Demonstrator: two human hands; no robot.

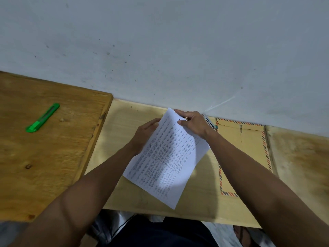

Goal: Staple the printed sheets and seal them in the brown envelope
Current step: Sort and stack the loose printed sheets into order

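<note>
- The wall (160, 41) is pale grey with dark specks and rises straight behind the desk.
- The desk (124, 122) is pale wood; a darker wooden board (35, 166) lies against its left side.
- The brown envelope (249, 148) lies flat on the desk to the right, its border striped red and blue, partly hidden by the right forearm.
- The printed sheets (169, 157) are held tilted above the middle of the desk, covered in small text.
- The left hand (144, 134) holds the sheets' left edge, fingers behind the paper.
- The right hand (192, 123) pinches the top corner of the sheets.
- A green box cutter (42, 117) lies on the darker board, well apart from the hands.
- A small metal thing (210, 122), perhaps the stapler, shows just behind the right hand; too hidden to tell.
</note>
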